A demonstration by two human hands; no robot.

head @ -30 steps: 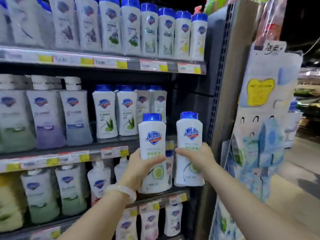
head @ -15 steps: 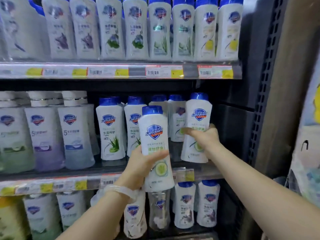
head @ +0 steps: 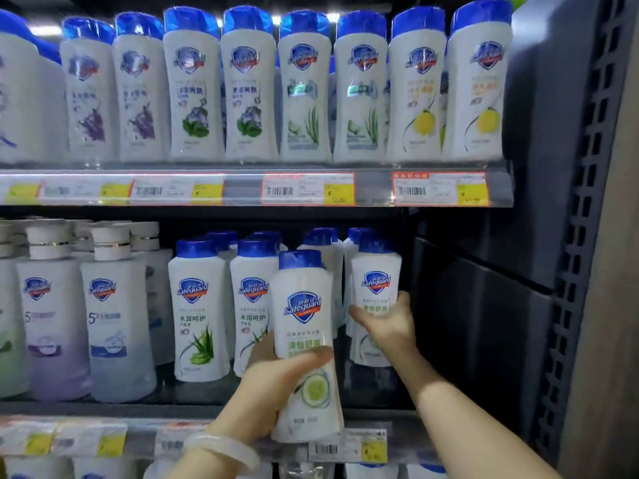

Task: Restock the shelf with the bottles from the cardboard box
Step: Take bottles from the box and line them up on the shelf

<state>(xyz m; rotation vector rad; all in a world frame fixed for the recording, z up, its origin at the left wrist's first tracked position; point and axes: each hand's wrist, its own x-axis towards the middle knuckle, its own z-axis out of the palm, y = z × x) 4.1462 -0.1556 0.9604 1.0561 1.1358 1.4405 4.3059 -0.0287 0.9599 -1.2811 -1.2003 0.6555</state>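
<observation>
My left hand grips a white cucumber-label bottle with a blue cap, held upright in front of the middle shelf's edge. My right hand grips a second bottle of the same kind, standing at the right end of the middle shelf, beside other blue-capped bottles. Two aloe-label bottles stand just left of them. The cardboard box is out of view.
The upper shelf carries a full row of taller blue-capped bottles. Pale pump-style bottles fill the middle shelf's left part. A dark perforated upright bounds the shelf on the right, with a dark gap beside my right hand.
My view has closed in on the shelf. My right hand has carried its bottle forward onto the middle shelf's right end. My left hand has raised its bottle closer to the shelf.
</observation>
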